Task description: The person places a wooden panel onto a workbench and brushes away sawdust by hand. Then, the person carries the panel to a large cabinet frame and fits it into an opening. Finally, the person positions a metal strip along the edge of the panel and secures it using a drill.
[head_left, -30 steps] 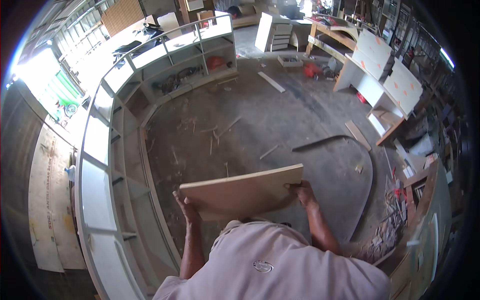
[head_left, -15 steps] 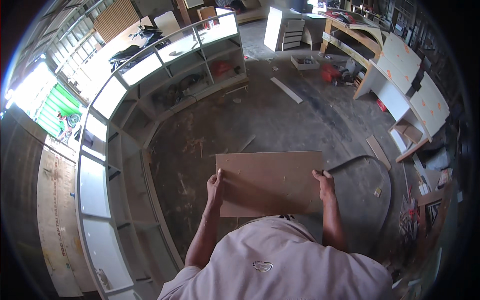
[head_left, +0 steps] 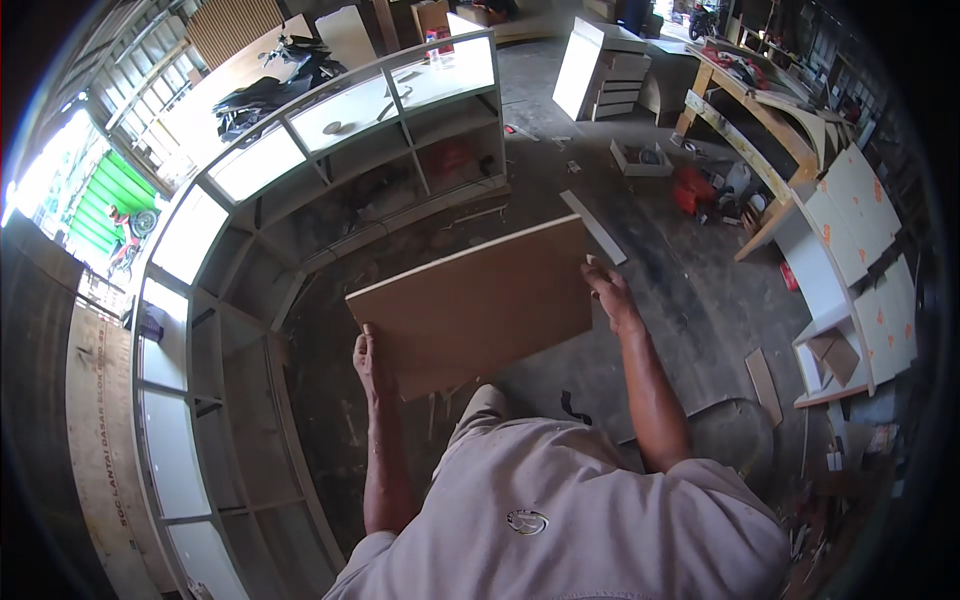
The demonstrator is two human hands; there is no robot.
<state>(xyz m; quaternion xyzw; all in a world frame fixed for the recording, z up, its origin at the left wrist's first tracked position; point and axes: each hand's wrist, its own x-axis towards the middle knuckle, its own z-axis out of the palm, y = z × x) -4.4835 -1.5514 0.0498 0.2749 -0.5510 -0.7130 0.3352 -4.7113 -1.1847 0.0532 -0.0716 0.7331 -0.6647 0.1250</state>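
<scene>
A flat rectangular brown wooden board point(head_left: 480, 305) is held in front of my body, above the floor. Its right end sits higher in the picture than its left, and a pale edge shows along the top. My left hand point(head_left: 372, 366) is closed on the board's left end, thumb on the near face. At the opposite end my right hand point(head_left: 610, 292) grips the edge near the upper right corner. The fingers behind the board are mostly hidden.
A long white cabinet frame with open compartments point(head_left: 235, 340) curves along the left and far side. A narrow white strip point(head_left: 594, 228) lies on the floor beyond the board. White furniture point(head_left: 800, 270) stands at right, near a wooden workbench point(head_left: 750, 125). An open box point(head_left: 640, 160) rests on the floor.
The board has moved left and away from my body, and its right end has swung upward. Both hands have kept their hold. A leg now shows below it, and the view has shifted.
</scene>
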